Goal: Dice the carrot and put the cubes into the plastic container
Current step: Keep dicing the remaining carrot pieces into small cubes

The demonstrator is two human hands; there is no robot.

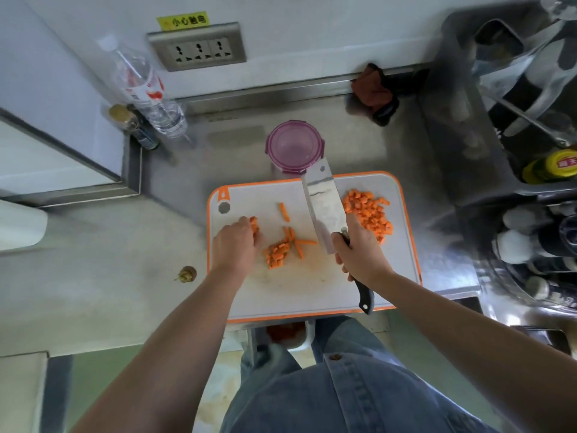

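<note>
Carrot cubes [368, 217] lay in a heap on the right part of the white, orange-edged cutting board [312, 285], seen from the head camera. A smaller heap of cubes [276, 253] sat near the middle of the board, with a few thin carrot sticks [304, 242] just beside it and one more stick [283, 211] a little farther back. The left hand [234, 242] rested at the left of the board, its fingers curled down over a bundle of carrot pieces [254, 225]. The right hand [359, 248] was clenched round the black handle of a knife [324, 210]; the broad blade faced the camera and stood between the two heaps, its tip pointing toward the plastic container [293, 146]. That round, purple-rimmed container stood on the steel table [125, 276] just behind the board; whether its lid was on I could not tell, and no carrot showed in it. A carrot stub [186, 274] lay on the table left of the board. A water bottle [146, 92] stood at the back left, and a dark red cloth [374, 92] lay against the back edge.
</note>
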